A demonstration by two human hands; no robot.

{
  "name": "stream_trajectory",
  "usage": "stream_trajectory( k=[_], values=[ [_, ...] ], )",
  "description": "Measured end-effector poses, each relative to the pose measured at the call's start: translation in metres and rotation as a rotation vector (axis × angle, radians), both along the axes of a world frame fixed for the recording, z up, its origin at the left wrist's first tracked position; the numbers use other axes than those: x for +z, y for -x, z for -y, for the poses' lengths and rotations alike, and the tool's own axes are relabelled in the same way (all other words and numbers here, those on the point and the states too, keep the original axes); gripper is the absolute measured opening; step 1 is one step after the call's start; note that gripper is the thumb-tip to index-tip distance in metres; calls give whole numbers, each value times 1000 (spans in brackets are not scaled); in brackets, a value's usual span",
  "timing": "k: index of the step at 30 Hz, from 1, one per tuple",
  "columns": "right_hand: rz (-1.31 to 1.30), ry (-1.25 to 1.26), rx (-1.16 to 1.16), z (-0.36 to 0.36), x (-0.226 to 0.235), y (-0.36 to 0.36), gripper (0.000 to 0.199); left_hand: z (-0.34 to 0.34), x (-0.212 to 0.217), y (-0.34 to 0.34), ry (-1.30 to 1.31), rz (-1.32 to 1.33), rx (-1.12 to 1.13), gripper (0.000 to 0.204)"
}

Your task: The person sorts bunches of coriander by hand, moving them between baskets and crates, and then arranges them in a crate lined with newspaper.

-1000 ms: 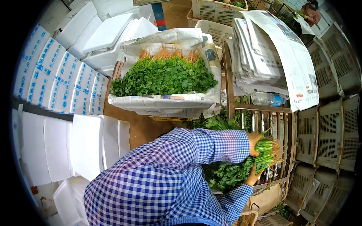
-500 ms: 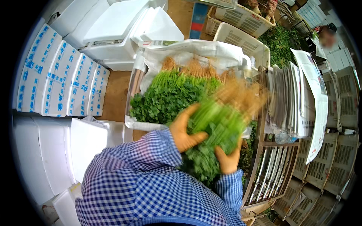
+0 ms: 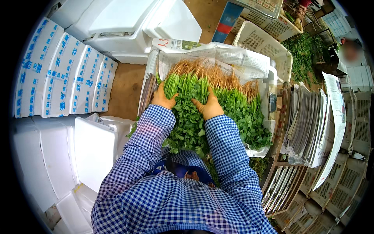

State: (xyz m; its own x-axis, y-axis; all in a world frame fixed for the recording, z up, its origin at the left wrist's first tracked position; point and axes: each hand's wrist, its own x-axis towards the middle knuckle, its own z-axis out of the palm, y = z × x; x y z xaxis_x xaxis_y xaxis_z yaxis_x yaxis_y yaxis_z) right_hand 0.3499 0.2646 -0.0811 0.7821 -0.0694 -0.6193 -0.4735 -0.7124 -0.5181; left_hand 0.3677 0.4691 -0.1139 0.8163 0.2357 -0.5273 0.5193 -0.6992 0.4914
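Observation:
A bunch of coriander (image 3: pixel 187 111) with green leaves and thin brown roots lies at the left side of a white foam box (image 3: pixel 257 153) lined with newspaper. My left hand (image 3: pixel 164 96) wraps the bunch's left side, fingers partly hidden among the stems. Against its right side presses my right hand (image 3: pixel 210 105), thumb toward the leaves. More coriander (image 3: pixel 245 117) fills the box to the right, roots pointing to the far side. The leaves of the held bunch hang over the box's near edge.
Foam boxes wrapped in blue-printed tape (image 3: pixel 58 78) and plain white foam boxes (image 3: pixel 97 150) stack on the left. At right, folded newspapers (image 3: pixel 306 121) stand on a wooden rack (image 3: pixel 278 187). Beyond the box are a plastic crate (image 3: pixel 259 39) and a scale (image 3: pixel 265 6). Another person is at far right.
Both hands have moved left with the coriander bunch, from over the box's right side to its left side. The bunch now lies in the box, roots toward the far side.

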Motion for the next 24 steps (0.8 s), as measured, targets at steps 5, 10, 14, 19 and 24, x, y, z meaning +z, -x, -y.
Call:
stream_trajectory(
  k=[5, 10, 14, 19, 24],
  values=[
    [44, 49, 16, -10, -6, 0, 97, -5, -23, 3, -169, 62, -38, 86],
    [-12, 61, 15, -10, 8, -6, 97, -5, -17, -2, -163, 45, -76, 87],
    [-4, -70, -14, 5, 12, -2, 97, -10, -39, -10, -50, 29, -52, 88],
    [562, -134, -132, 39, 40, 66, 69, -61, -134, -22, 585, 109, 228, 75],
    [702, 275, -126, 114, 21, 148, 58, -19, -5, 18, 75, 216, -36, 71]
  ],
)
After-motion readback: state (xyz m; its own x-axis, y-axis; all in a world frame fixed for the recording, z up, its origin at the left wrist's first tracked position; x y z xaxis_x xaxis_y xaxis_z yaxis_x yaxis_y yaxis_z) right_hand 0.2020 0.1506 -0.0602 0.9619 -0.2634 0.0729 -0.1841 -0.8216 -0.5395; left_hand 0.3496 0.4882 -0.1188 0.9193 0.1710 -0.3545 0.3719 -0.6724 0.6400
